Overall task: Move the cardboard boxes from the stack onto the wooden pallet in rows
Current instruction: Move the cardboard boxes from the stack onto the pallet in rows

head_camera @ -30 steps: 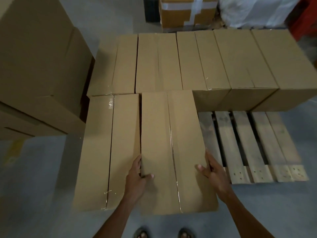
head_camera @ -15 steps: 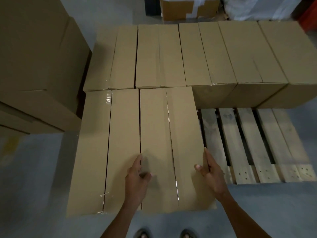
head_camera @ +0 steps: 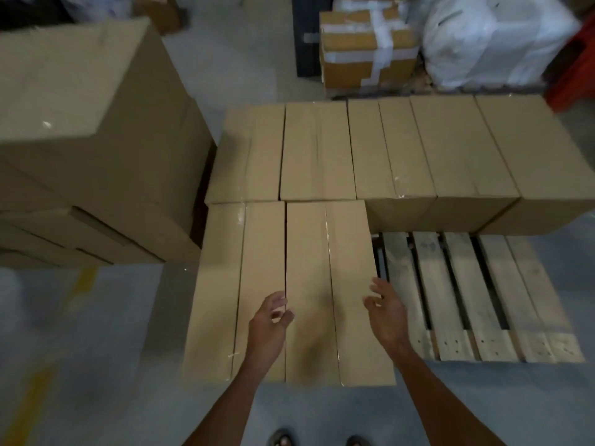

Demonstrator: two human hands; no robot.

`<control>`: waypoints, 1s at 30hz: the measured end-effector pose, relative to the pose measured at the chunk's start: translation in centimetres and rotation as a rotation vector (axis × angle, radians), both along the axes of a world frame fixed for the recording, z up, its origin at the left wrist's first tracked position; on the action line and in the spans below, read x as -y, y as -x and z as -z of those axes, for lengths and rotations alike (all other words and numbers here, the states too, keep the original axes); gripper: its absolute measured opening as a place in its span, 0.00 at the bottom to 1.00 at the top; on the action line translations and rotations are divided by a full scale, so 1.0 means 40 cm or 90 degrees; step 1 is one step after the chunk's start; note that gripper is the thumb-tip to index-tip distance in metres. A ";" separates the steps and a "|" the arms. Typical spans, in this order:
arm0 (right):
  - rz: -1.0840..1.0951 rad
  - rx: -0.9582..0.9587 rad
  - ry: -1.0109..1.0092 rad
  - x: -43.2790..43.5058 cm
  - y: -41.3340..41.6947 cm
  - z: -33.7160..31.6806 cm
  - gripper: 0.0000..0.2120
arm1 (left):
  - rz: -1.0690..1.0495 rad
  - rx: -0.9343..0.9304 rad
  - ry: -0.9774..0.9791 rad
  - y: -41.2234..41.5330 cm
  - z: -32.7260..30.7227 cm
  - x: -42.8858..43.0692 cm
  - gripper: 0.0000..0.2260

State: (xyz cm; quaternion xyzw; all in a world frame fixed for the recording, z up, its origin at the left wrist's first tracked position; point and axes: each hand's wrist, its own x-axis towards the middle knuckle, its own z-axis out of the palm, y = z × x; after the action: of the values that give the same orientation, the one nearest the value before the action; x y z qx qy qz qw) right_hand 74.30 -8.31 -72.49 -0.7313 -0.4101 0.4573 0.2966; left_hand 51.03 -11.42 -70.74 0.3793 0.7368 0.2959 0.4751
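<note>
L hand [head_camera: 269, 320] & R hand [head_camera: 384, 313] over 2nd front-row box [head_camera: 309, 252] on pallet [head_camera: 515, 300] — both grips loosely spread, apparently off the cardboard (blurred), holding nothing.

Held left hand [head_camera: 269, 323] near 6 o'clock, fingers loosely curled, gripping nothing. Held right hand [head_camera: 386, 313] near 5 o'clock, fingers spread, relaxed. Stretched both bare forearms toward 12 o'clock.

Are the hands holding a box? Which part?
No, nothing is held. The left hand and right hand are both open above the front box.
</note>
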 end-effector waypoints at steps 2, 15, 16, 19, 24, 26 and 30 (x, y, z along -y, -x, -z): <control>-0.031 -0.022 -0.022 -0.024 0.035 -0.126 0.21 | 0.008 -0.001 -0.018 0.009 -0.131 -0.016 0.17; -0.189 -0.159 -0.176 -0.046 0.370 -1.077 0.10 | -0.107 0.022 -0.252 0.256 -1.059 0.030 0.13; -0.201 -0.162 -0.188 -0.030 0.406 -1.127 0.08 | -0.122 0.019 -0.269 0.292 -1.106 0.051 0.13; -0.231 -0.170 -0.230 0.021 0.527 -1.243 0.05 | -0.142 0.001 -0.304 0.412 -1.209 0.120 0.12; -0.248 -0.167 -0.264 0.125 0.766 -1.327 0.06 | -0.135 -0.007 -0.309 0.666 -1.275 0.263 0.15; -0.264 -0.165 -0.268 0.167 0.864 -1.335 0.06 | -0.154 -0.001 -0.323 0.777 -1.285 0.325 0.13; -0.288 -0.179 -0.250 0.248 1.054 -1.330 0.05 | -0.202 -0.006 -0.335 0.974 -1.290 0.449 0.12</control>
State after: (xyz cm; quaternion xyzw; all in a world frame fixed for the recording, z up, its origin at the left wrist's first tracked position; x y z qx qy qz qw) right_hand 32.13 -18.25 -19.30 -0.4801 -0.5973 0.5204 0.3768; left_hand 12.08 -29.36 -19.14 0.3710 0.6869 0.5454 0.3050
